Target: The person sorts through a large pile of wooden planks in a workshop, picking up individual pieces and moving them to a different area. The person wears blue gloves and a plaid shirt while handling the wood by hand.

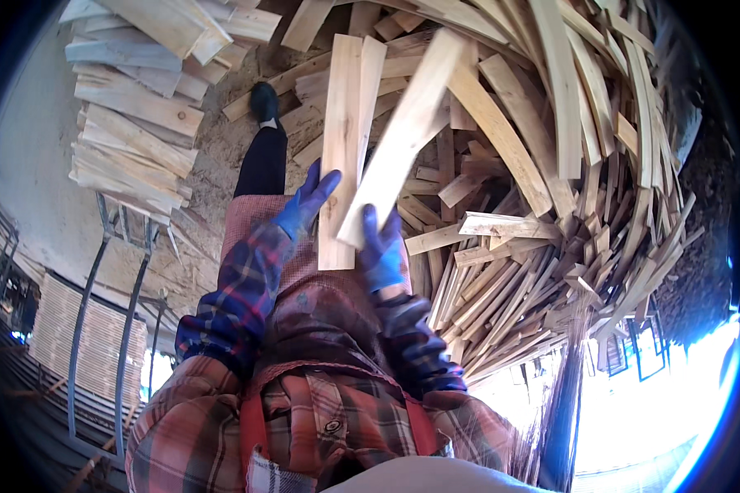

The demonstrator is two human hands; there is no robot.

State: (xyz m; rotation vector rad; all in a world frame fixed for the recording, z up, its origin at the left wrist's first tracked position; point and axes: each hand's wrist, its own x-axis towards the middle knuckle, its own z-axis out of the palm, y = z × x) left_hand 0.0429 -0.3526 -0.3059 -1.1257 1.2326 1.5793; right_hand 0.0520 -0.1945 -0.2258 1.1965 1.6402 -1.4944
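Both my hands wear blue-purple gloves. My left hand (306,201) is at the left edge of a long pale wooden board (339,140), a fingertip over its face and the other fingers partly hidden. A narrower board (371,78) lies just behind it, fanned slightly to the right. My right hand (381,246) grips the lower right edge of another pale board (407,131), which slants up and to the right across the others. The lower ends of the boards are over my pinkish apron (296,279).
A large loose heap of wooden slats (501,279) fills the right side and far end. Stacked boards (131,131) stand at the far left, by a metal frame (136,287). Slatted wood (82,329) stands behind it. My shoe (264,102) rests on the dusty floor (210,177).
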